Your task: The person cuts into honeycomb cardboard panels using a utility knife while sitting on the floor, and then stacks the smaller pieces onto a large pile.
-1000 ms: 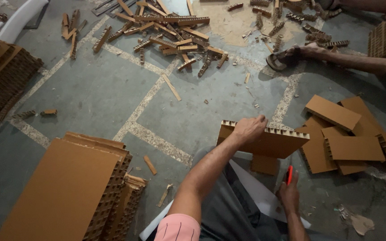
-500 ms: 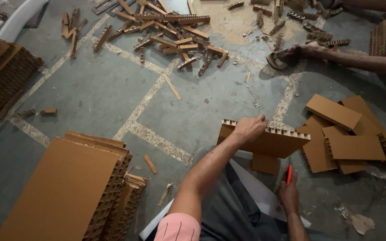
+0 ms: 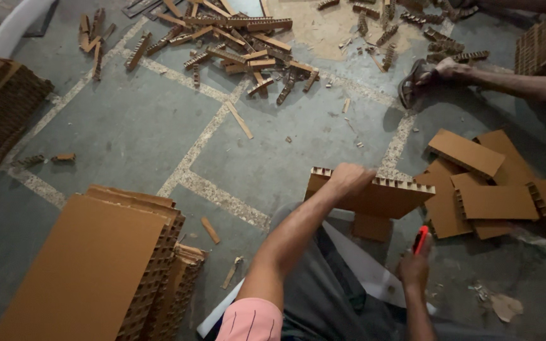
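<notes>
Seated on a concrete floor [image 3: 127,139], your left hand [image 3: 347,178] clamps its fingers over the top edge of an upright honeycomb cardboard panel [image 3: 374,197] just ahead of your knees. Your right hand [image 3: 414,268] is closed around a red-handled cutter [image 3: 419,239], held beside your thigh. Keep the panel pinned and steady, fingers well apart from the blade's path. Cut pieces [image 3: 494,189] lie to your right.

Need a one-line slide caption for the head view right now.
Left hand grips an upright honeycomb cardboard panel on the floor; right hand holds a red cutter.
</notes>
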